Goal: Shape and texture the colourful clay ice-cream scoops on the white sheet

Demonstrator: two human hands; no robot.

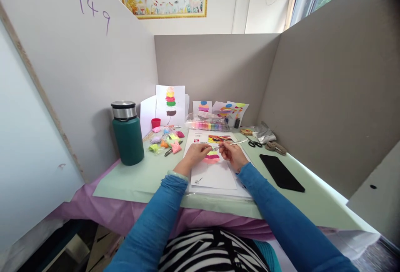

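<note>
My right hand point(233, 155) pinches a slim silver fork point(240, 142), its handle pointing out to the right and its tines toward my left hand. The fingers of my left hand point(196, 155) are closed together at the tines; whatever they hold is too small to make out. Both hands are above a white sheet point(212, 176) that carries soft-looking bands of yellow-green, magenta and pink clay point(212, 160). Under that sheet lies a larger printed page point(198, 136) with a coloured picture along its top.
Several bagged clay lumps point(176, 147) and a red cup point(156, 122) lie left of the paper. A green bottle point(128, 138) stands farther left. Scissors point(254, 143), a black phone-like slab point(281, 172) and a clay-colour pack point(208, 125) are around. Panels point(215, 67) enclose the table.
</note>
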